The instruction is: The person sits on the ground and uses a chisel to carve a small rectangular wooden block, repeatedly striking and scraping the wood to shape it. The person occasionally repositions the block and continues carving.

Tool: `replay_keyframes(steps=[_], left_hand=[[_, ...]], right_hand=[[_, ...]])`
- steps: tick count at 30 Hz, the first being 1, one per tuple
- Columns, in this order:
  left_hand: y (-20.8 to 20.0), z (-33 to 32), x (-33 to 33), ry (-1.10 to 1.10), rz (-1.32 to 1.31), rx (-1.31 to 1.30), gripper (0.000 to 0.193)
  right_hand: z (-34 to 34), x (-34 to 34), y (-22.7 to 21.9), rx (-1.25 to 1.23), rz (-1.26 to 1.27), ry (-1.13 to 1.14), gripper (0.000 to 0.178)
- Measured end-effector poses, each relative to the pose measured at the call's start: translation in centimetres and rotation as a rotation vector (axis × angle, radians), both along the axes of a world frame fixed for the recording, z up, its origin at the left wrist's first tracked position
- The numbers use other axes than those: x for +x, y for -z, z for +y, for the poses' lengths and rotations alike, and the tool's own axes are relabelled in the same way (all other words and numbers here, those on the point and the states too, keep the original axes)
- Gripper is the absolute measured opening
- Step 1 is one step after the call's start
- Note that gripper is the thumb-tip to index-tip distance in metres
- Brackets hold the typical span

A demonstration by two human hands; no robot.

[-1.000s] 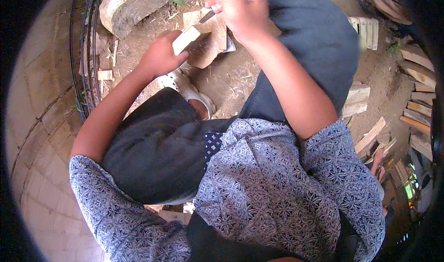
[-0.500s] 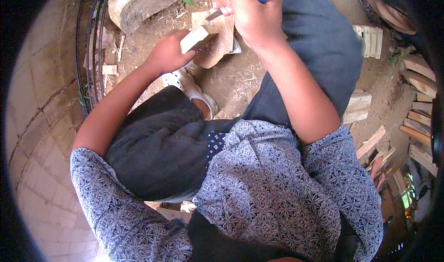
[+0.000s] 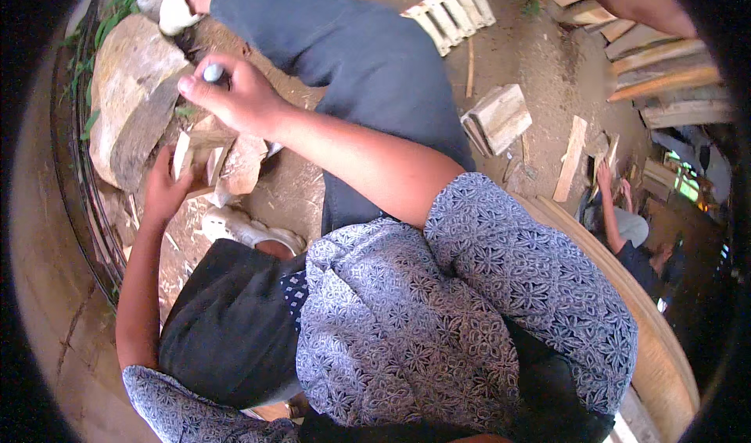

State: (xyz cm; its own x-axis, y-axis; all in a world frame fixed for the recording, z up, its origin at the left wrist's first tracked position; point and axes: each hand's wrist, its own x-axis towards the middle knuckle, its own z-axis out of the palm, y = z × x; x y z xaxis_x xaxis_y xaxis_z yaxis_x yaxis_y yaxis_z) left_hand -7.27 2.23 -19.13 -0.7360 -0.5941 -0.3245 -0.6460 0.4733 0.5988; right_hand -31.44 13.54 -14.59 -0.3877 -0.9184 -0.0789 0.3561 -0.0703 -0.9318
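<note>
My right hand (image 3: 246, 100) is closed in a fist round a bladed hand tool; the pale round end of its handle (image 3: 213, 73) shows at the top of the fist. Its blade is hidden now. Below and to the left, my left hand (image 3: 162, 191) grips a small pale wooden block (image 3: 181, 155), thumb and fingers on its sides. A flat, rough-edged piece of wood (image 3: 241, 169) lies on the dirt beside the block. The fist is above the block, apart from it.
A large stone (image 3: 129, 91) stands at far left. On the right are a slatted wooden piece (image 3: 452, 12), a short wooden block (image 3: 501, 118) and stacked boards (image 3: 665, 71). Another person's hand (image 3: 605, 175) is at right; another arm (image 3: 641, 1) enters at top right.
The whole view has swung, so the scene sits further left. My right fist has turned, hiding the blade and blue handle side seen before. My left hand keeps hold of the block.
</note>
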Motion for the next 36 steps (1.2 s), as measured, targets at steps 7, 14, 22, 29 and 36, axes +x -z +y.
replay_keyframes(steps=[7, 14, 22, 29, 36], left_hand=[[2.7, -1.9, 0.8, 0.054, -0.049, -0.203, 0.047], [6.2, -4.3, 0.5, 0.146, -0.186, -0.101, 0.067], [5.2, -1.0, -0.7, 0.111, -0.109, -0.116, 0.116], [5.0, 0.2, -0.2, 0.106, -0.236, -0.149, 0.129], [3.6, 0.6, -0.4, 0.075, -0.270, -0.214, 0.123]], right_hand=[[3.4, -1.5, 0.0, 0.078, 0.459, 0.093, 0.030], [11.4, -3.4, -0.7, 0.405, 0.906, -0.488, 0.043], [11.1, 1.6, 2.1, 0.827, 0.248, -0.539, 0.079], [9.5, 1.5, 2.9, 0.843, 0.199, -0.496, 0.060], [9.8, 2.1, 1.4, 0.708, 0.372, -0.552, 0.058]])
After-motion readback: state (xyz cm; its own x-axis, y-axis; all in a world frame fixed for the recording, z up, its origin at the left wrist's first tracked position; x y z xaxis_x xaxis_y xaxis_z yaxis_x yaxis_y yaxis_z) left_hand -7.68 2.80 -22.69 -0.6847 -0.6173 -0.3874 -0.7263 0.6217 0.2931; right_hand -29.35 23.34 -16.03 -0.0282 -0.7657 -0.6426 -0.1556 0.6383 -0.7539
